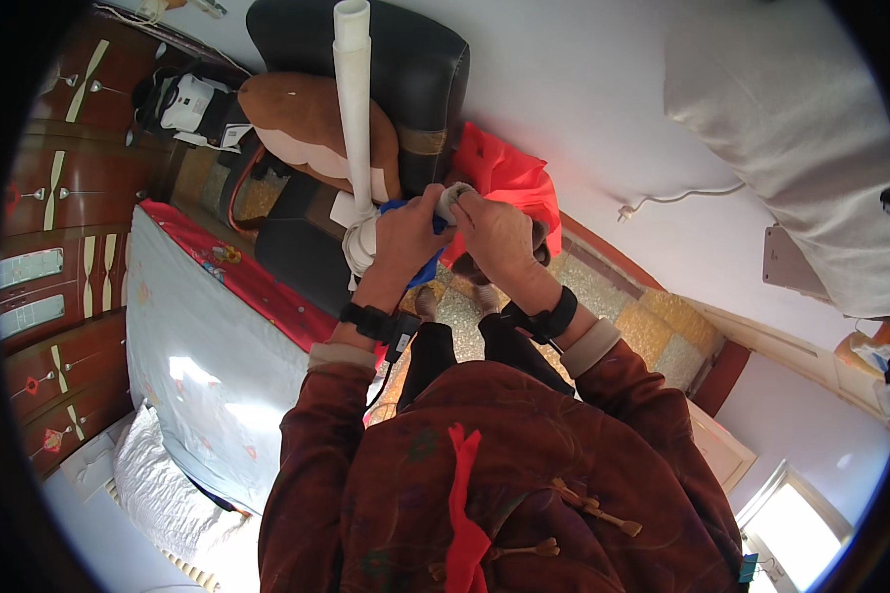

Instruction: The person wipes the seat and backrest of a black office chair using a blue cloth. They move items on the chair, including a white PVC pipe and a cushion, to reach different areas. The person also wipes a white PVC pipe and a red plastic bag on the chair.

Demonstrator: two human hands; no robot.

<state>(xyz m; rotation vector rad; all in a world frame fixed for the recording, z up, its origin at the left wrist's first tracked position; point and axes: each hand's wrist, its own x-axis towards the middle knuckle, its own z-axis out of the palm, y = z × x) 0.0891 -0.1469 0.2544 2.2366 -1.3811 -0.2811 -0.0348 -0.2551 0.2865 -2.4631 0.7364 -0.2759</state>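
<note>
Basically, chair (420,64) at the back, white pole (352,119) in front of it, just beside the left hand (405,242) in this view; a leftward wrist swing could knock it. Red bag (529,188) behind the right hand (499,242); its loose folds might catch fingers. Left fingers curled in, right fingers pinched closed, both on the grey roll (452,201) between them, in front of the body. Probably cloth, mostly covered. Slack pinch on either side: it slips and drops.
</note>
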